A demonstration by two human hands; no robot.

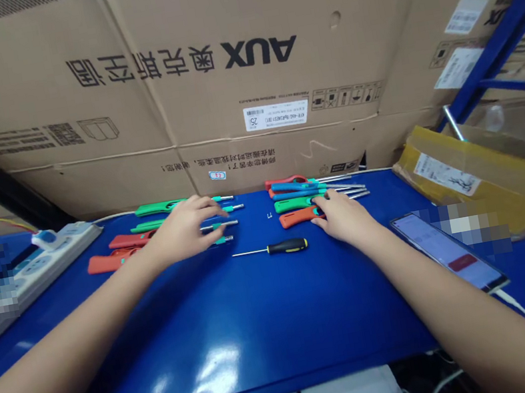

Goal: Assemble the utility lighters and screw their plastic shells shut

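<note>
My left hand (184, 229) hovers over the left group of long-necked lighters, its fingers curved and apart with nothing held. In that group are a green lighter (155, 208), a red lighter (131, 240) and an orange-red lighter (104, 262), their metal tips pointing right. My right hand (342, 215) has thumb and fingers closed around the trigger end of an orange lighter (295, 218), the nearest of the right group. Behind it lie a green lighter (292, 205) and a blue lighter (289, 188). A black-and-yellow screwdriver (287, 246) rests between the hands, below tiny screws (269, 215).
A white power strip (41, 266) runs along the left of the blue table (246, 335). At right lie a phone (448, 252) with a white cable and a yellow-taped cardboard box (474, 186). A large printed carton (188, 6) stands behind.
</note>
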